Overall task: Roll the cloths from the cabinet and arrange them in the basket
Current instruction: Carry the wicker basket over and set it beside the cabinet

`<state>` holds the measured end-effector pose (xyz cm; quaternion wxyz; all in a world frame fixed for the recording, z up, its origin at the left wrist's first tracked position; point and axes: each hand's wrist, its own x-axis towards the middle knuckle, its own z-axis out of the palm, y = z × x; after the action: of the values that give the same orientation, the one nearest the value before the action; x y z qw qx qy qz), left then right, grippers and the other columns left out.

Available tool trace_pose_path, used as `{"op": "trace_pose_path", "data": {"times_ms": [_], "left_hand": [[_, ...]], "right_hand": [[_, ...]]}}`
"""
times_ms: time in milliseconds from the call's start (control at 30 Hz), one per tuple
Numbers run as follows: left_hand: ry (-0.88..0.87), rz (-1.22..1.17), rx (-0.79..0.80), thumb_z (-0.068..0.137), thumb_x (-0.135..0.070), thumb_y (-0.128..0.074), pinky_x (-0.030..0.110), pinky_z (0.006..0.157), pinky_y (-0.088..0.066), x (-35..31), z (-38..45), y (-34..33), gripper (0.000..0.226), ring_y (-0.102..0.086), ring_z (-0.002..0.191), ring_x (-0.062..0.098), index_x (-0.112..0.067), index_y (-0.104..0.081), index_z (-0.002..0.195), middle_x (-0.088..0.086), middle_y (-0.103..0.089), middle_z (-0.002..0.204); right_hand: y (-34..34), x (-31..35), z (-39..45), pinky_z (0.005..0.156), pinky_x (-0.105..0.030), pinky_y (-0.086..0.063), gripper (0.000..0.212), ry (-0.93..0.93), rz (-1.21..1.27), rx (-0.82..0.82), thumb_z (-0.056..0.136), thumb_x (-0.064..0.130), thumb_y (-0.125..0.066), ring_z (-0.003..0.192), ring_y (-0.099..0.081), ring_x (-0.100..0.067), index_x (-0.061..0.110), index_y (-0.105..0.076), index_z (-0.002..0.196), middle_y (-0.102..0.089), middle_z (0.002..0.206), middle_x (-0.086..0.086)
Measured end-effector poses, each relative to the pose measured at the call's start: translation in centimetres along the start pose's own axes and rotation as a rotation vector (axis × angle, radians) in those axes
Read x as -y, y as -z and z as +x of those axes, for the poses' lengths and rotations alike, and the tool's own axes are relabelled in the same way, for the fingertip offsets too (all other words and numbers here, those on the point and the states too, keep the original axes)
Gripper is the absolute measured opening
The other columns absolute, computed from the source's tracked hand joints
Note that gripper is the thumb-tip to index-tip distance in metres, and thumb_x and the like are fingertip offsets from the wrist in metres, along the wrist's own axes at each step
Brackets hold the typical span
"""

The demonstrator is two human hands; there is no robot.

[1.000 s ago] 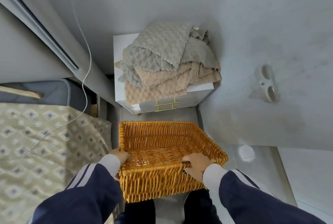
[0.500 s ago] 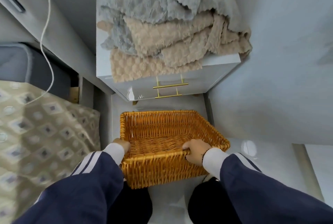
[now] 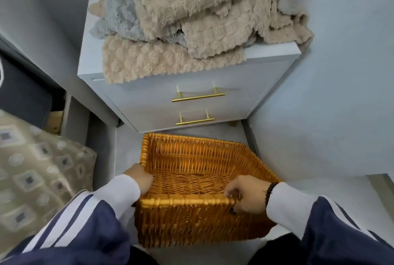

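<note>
An orange wicker basket (image 3: pixel 191 151) stands on the floor in front of a white cabinet (image 3: pixel 149 102), with nothing inside it. My left hand (image 3: pixel 139 179) grips the basket's near left corner. My right hand (image 3: pixel 248 194) grips the near rim at the right, fingers curled over the edge. A loose pile of beige and grey fluffy cloths (image 3: pixel 191 19) lies on top of the cabinet, one beige cloth hanging over its front edge.
The cabinet has two drawers with gold handles (image 3: pixel 198 97). A pale wall (image 3: pixel 341 94) closes in the right side. A bed with a patterned cover (image 3: pixel 36 175) fills the left. The floor gap between them is narrow.
The view has moved in and down toward the cabinet. The basket now sits close to the cabinet's lower drawer. Both hands keep their grip on the near rim.
</note>
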<state>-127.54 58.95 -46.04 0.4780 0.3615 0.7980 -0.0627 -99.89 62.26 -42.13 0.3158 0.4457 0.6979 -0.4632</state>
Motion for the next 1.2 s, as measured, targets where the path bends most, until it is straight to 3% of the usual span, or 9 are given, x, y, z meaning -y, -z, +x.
{"op": "trace_pose_path", "data": {"times_ms": [200, 367, 500, 633, 767, 867, 967, 1067, 1200], "left_hand": [[-0.07, 0.079, -0.081, 0.097, -0.018, -0.046, 0.035, 0.08, -0.054, -1.5, -0.3, -0.3, 0.019, -0.064, 0.085, 0.03, -0.008, -0.06, 0.104, 0.014, -0.066, 0.098], [-0.055, 0.091, -0.093, 0.097, -0.014, -0.044, 0.034, 0.079, -0.052, -0.4, -1.4, -0.8, 0.016, -0.058, 0.074, 0.025, -0.007, -0.059, 0.096, 0.009, -0.057, 0.08], [-0.076, 0.075, -0.103, 0.097, -0.013, -0.045, 0.031, 0.07, -0.049, 0.9, -1.3, -0.9, 0.014, -0.057, 0.069, 0.023, -0.008, -0.058, 0.097, 0.009, -0.058, 0.08], [-0.112, 0.039, -0.114, 0.098, -0.015, -0.047, 0.036, 0.084, -0.052, 2.0, -0.9, -1.2, 0.014, -0.063, 0.088, 0.03, -0.008, -0.058, 0.097, 0.014, -0.063, 0.096], [-0.197, 0.052, -0.106, 0.099, -0.019, -0.046, 0.025, 0.062, -0.046, 3.0, 0.3, -1.7, 0.016, -0.06, 0.073, 0.021, -0.015, -0.059, 0.089, 0.009, -0.063, 0.09], [-0.242, 0.027, -0.104, 0.1, -0.02, -0.045, 0.026, 0.066, -0.046, 3.7, 1.1, -2.8, 0.019, -0.06, 0.072, 0.021, -0.015, -0.06, 0.089, 0.006, -0.063, 0.084], [-0.245, -0.016, -0.089, 0.099, -0.023, -0.047, 0.031, 0.074, -0.053, 4.8, 2.1, -4.0, 0.018, -0.065, 0.078, 0.023, -0.016, -0.063, 0.103, 0.006, -0.066, 0.091], [-0.225, -0.038, -0.068, 0.096, -0.027, -0.048, 0.037, 0.083, -0.056, 6.4, 3.6, -5.1, 0.034, -0.067, 0.086, 0.023, -0.016, -0.055, 0.128, 0.006, -0.067, 0.106], [-0.125, 0.017, -0.076, 0.096, -0.028, -0.05, 0.037, 0.091, -0.052, 7.7, 4.6, -6.6, 0.044, -0.061, 0.099, 0.025, -0.009, -0.041, 0.134, 0.01, -0.059, 0.122]], "right_hand": [[-1.0, 0.5, -0.1, 0.093, -0.029, -0.045, 0.039, -0.04, -0.182, -0.104, 0.088, 0.009, -0.06, 0.119, -0.051, -0.023, 0.025, -0.061, 0.125, -0.055, 0.128, -0.001], [-1.9, 0.9, -0.7, 0.091, -0.028, -0.046, 0.035, -0.05, -0.207, -0.24, 0.089, 0.009, -0.06, 0.114, -0.054, -0.024, 0.019, -0.061, 0.122, -0.057, 0.126, -0.005], [-2.8, 1.5, -0.1, 0.091, -0.032, -0.051, 0.027, -0.038, -0.265, -0.311, 0.09, 0.006, -0.057, 0.106, -0.057, -0.025, 0.018, -0.064, 0.113, -0.059, 0.116, -0.006], [-3.9, 1.6, 0.4, 0.087, -0.032, -0.052, 0.021, -0.004, -0.316, -0.382, 0.09, 0.007, -0.057, 0.098, -0.058, -0.023, 0.017, -0.065, 0.107, -0.06, 0.107, -0.005], [-4.7, 1.4, 1.3, 0.085, -0.033, -0.053, 0.016, 0.007, -0.376, -0.441, 0.09, 0.009, -0.056, 0.098, -0.058, -0.024, 0.016, -0.065, 0.101, -0.059, 0.109, -0.006], [-5.6, 1.2, 1.9, 0.084, -0.034, -0.052, 0.018, 0.0, -0.434, -0.444, 0.09, 0.009, -0.055, 0.102, -0.057, -0.025, 0.016, -0.065, 0.104, -0.056, 0.113, -0.006], [-6.9, 1.1, 2.6, 0.084, -0.036, -0.052, 0.023, 0.002, -0.477, -0.443, 0.091, 0.01, -0.055, 0.105, -0.055, -0.027, 0.016, -0.063, 0.111, -0.052, 0.116, -0.007], [-8.4, 1.0, 3.5, 0.081, -0.039, -0.051, 0.028, 0.009, -0.531, -0.436, 0.091, 0.007, -0.053, 0.106, -0.054, -0.029, 0.016, -0.06, 0.117, -0.051, 0.117, -0.008], [-10.8, 1.3, 5.4, 0.074, -0.038, -0.048, 0.025, -0.003, -0.555, -0.373, 0.088, 0.004, -0.055, 0.102, -0.057, -0.032, 0.012, -0.061, 0.111, -0.053, 0.115, -0.01]]}}
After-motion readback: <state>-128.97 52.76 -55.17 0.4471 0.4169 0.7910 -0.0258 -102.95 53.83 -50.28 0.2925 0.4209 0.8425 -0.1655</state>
